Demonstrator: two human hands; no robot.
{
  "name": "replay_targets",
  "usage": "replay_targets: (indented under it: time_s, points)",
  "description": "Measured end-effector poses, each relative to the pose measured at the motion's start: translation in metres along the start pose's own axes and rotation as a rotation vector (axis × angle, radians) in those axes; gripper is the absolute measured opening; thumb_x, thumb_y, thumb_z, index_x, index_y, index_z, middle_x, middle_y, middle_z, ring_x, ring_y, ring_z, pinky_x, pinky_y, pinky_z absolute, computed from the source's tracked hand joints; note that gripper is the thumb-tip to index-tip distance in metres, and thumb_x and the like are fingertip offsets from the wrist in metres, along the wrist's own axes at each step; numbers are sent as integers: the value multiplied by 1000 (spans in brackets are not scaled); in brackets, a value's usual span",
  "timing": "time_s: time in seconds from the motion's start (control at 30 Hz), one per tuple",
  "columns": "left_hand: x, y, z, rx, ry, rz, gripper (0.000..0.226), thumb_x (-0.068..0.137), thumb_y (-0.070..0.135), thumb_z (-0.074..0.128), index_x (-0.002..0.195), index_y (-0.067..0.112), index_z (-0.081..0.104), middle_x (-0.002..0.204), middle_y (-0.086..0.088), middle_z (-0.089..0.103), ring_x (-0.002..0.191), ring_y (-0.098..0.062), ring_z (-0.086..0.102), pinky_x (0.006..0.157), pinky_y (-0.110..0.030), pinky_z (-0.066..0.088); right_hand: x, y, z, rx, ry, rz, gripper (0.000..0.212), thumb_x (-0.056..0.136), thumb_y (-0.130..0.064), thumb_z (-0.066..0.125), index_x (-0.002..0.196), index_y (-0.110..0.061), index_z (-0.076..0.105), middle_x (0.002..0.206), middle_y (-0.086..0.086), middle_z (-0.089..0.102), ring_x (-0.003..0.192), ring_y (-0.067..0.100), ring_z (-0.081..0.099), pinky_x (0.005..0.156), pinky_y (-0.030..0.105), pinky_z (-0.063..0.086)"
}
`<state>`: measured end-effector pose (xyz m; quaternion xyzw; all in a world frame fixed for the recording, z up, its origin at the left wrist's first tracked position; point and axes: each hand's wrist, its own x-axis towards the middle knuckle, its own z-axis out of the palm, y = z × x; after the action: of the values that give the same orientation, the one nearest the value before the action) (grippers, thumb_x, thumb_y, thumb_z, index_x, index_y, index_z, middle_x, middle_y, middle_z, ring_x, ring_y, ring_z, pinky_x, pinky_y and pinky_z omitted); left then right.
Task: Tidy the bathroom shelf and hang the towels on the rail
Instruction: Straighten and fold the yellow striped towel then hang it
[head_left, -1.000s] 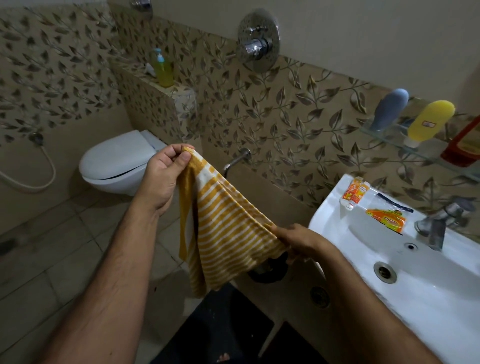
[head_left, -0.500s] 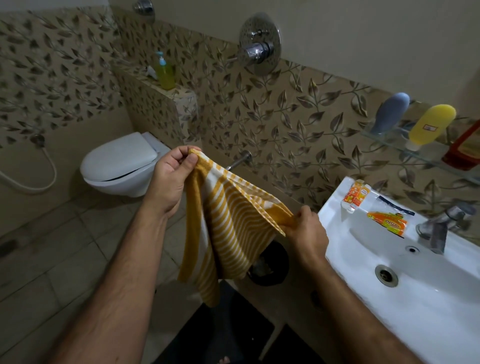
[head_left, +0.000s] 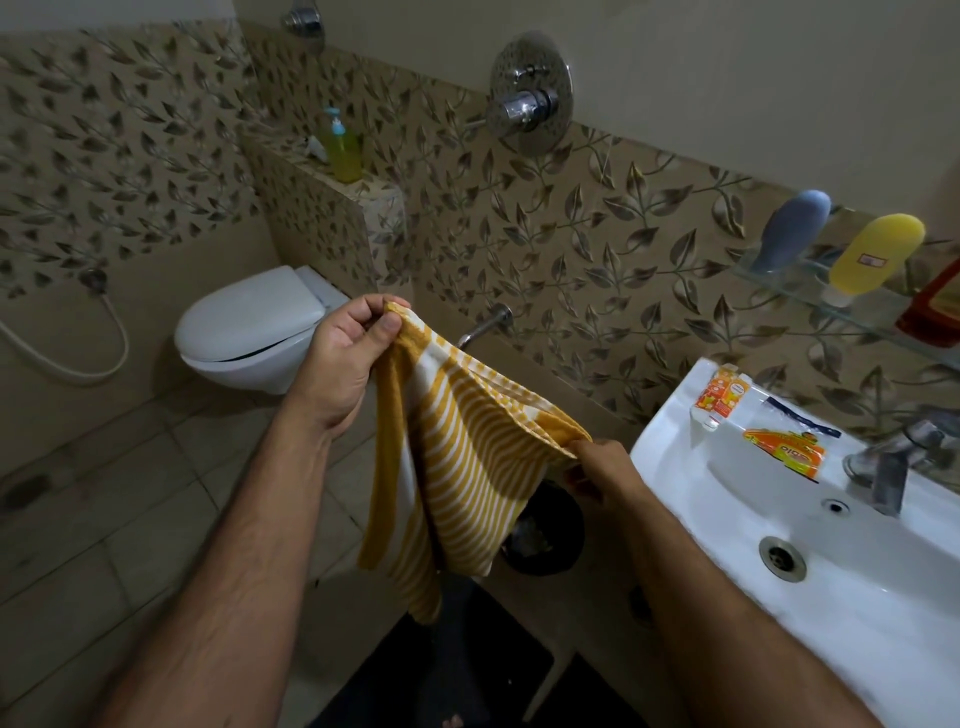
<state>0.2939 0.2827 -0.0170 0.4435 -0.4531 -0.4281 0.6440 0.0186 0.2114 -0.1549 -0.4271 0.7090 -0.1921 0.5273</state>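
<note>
Two corners of the striped towel (head_left: 457, 457) are pinched, one by the left hand (head_left: 345, 358) and one by the right hand (head_left: 597, 475), beside the sink (head_left: 675, 447); the top edge should be pulled taut and level before draping.

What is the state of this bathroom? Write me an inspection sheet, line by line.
Surface: white washbasin with two orange sachets and a small orange tube on its rim; glass shelf on the wall.
Job's things: yellow-and-white striped towel held in the air, not yet hung; grey bottle, yellow bottle and a red container on the shelf.
Clutter: black bin under the towel; soap dispenser on the ledge.
Hands: left hand pinches the upper corner, right hand pinches the lower one.
Cables: white spray hose.
Surroundings: toilet, lid closed; no rail seen.
</note>
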Motion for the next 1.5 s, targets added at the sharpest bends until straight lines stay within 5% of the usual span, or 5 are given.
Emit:
replay_targets:
  time_s: [0.3, 0.5, 0.97, 1.3, 1.5]
  points:
    - [-9, -35, -49, 464, 226, 65, 24, 95, 7, 56, 92, 30, 62, 91, 5, 64, 83, -4, 60, 75, -19, 51, -6, -36, -44, -108, 153, -167, 29, 84, -1, 43, 57, -4, 55, 53, 15, 51, 39, 20, 42, 45, 25, 33]
    - [-7, -66, -68, 484, 552, 29, 12, 97, 11, 54, 105, 18, 59, 91, 5, 61, 92, -16, 59, 81, -30, 51, -47, -109, -66, 48, 42, -318, 36, 84, -1, 32, 86, -15, 65, 52, 3, 46, 34, 11, 34, 40, 15, 22]
    - [50, -5, -40, 444, 663, 154, 13, 100, 25, 49, 109, 19, 57, 92, 0, 66, 67, -11, 63, 71, -34, 54, -97, -160, -118, 361, -346, -549, 19, 94, -2, 54, 110, -4, 64, 92, 12, 75, 81, 19, 75, 63, 28, 59]
    - [76, 17, -30, 388, 684, 108, 22, 101, 29, 45, 119, 19, 54, 112, -2, 62, 101, -18, 61, 87, -32, 53, -108, -161, -122, -152, 119, -926, 19, 93, -24, 65, 92, -5, 72, 72, 6, 71, 60, 11, 65, 51, 22, 48]
    - [72, 8, -28, 399, 749, 86, 26, 102, 29, 43, 122, 17, 54, 112, -1, 60, 102, -15, 58, 84, -27, 48, -97, -160, -115, -241, 184, -938, 23, 89, -35, 69, 101, -17, 74, 104, -6, 66, 94, 7, 62, 72, 25, 51]
